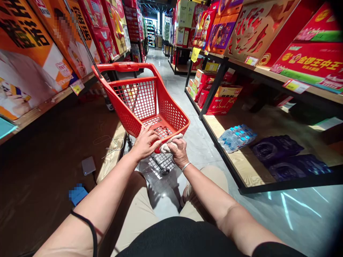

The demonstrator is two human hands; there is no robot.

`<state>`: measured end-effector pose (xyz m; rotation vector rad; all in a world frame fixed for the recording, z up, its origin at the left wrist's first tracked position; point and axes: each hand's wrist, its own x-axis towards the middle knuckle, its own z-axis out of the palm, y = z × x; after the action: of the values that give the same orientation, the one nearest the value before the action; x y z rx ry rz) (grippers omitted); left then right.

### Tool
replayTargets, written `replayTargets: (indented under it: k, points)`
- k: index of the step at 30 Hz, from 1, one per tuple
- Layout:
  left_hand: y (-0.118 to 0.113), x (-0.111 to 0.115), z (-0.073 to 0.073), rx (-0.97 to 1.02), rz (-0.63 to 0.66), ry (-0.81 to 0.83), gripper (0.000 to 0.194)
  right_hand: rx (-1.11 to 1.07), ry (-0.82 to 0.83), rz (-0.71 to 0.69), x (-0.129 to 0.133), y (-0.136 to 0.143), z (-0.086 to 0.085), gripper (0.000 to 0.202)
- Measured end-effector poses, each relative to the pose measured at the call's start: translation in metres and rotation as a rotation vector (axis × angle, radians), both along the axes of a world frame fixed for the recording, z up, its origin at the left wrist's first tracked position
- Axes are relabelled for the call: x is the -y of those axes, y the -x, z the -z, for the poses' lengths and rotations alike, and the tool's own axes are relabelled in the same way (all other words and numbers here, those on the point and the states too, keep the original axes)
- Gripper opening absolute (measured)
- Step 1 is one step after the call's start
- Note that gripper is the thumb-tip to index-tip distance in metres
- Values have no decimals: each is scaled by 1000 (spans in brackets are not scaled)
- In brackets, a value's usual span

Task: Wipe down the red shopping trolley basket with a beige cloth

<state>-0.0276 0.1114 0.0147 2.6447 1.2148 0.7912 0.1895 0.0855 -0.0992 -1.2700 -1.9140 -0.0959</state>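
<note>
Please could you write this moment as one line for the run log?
left hand: on near rim of red cart | right hand: holding pale cloth at same rim | blue-capped bottles: low shelf, right

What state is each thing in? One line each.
Red shopping cart: standing in the aisle, basket open-topped
White cloth: bunched, against the basket's near rim
Right hand: closed on the cloth
Left hand: laid on the near rim, firm grip unclear
Pack of blue-capped bottles: film-wrapped, on the lower shelf
Yellow price tag: hanging at the shelf edge
Silver bracelet: worn on right wrist
</note>
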Motion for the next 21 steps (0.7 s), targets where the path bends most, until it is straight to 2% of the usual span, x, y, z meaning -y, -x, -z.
replayTargets:
  k: [3, 6, 8, 12, 15, 17, 21]
  points:
    - [1, -3, 2, -5, -29, -4, 30, 77, 73, -5, 1, 2, 25, 35]
    - [5, -7, 3, -2, -54, -20, 29, 100, 68, -41, 4, -2, 33, 35]
    - [9, -8, 3, 2, -65, -38, 31, 76, 9, -50, 5, -7, 25, 33]
    - [18, -10, 2, 7, -74, -51, 32, -38, -133, 23, -3, -14, -5, 28]
    - [23, -11, 1, 18, -84, -46, 31, -81, -139, 41, -13, -15, -10, 29]
    - [25, -12, 0, 23, -81, -49, 30, -61, -55, 31, -18, -13, 2, 29]
    - [27, -11, -1, 23, -71, -56, 29, 7, 132, 7, -12, -8, 38, 34]
